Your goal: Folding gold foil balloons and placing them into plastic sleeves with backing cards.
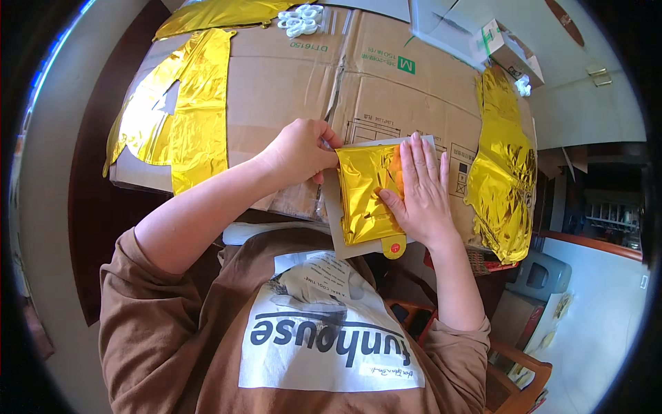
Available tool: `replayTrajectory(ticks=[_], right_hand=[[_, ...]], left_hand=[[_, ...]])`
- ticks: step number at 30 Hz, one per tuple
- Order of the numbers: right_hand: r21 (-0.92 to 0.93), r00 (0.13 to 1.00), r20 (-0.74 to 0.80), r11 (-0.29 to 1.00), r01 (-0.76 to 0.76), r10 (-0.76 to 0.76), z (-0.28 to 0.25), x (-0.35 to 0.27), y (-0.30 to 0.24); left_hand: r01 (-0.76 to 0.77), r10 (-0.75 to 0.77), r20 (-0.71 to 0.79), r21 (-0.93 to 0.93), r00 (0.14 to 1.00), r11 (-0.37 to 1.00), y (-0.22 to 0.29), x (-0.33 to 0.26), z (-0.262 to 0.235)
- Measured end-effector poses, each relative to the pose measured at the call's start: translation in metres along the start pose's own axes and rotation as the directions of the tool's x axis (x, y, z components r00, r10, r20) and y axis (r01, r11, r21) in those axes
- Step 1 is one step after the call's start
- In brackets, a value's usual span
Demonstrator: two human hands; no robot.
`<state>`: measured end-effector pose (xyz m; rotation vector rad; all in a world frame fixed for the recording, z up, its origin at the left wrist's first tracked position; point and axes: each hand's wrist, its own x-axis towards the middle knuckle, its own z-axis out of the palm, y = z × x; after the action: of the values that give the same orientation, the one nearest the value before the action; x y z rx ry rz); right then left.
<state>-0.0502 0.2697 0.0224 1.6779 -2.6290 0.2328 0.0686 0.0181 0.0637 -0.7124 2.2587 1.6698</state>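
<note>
Gold packet (363,210) in pinched left grip (302,150), under flat right grip (423,195), between foil sheets (201,103).

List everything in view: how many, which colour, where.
Folded foil: one, gold, on card
Card: one, grey, under folded foil
Tab: one, gold, foil's near edge
Loose foil: three pieces or more, gold, cardboard's edges
Cardboard: one surface, brown, beneath card
Rings: several, white, far edge
Small box: one, brown, far right
Plastic item: one, grey, right
Wooden chair: one, brown, lower right
Shirt: one, brown, worn
Left hand: one, bare, foil's far-left corner
Right hand: one, flat on foil
</note>
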Motion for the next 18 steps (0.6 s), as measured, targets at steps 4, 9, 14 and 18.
replayTrajectory(ticks=[4, 9, 14, 18], right_hand=[[0.004, 1.0, -0.014, 1.0, 0.006, -0.006, 0.002, -0.001, 0.0], [0.002, 1.0, 0.01, 1.0, 0.0, 0.0, -0.005, 0.002, -0.005], [-0.017, 1.0, 0.014, 1.0, 0.011, -0.011, -0.007, 0.003, -0.006], [-0.024, 1.0, 0.011, 1.0, 0.006, -0.005, -0.006, 0.003, -0.006]], left_hand=[[0.019, -0.019, 0.027, -0.009, 0.999, 1.0, -0.004, 0.001, -0.003], [0.047, -0.048, 0.016, 0.054, 0.999, 0.997, 0.004, -0.003, -0.003], [-0.037, 0.069, -0.096, 0.299, 0.993, 0.953, 0.008, -0.013, 0.005], [-0.157, 0.289, -0.155, 0.56, 0.945, 0.813, 0.001, -0.02, 0.003]])
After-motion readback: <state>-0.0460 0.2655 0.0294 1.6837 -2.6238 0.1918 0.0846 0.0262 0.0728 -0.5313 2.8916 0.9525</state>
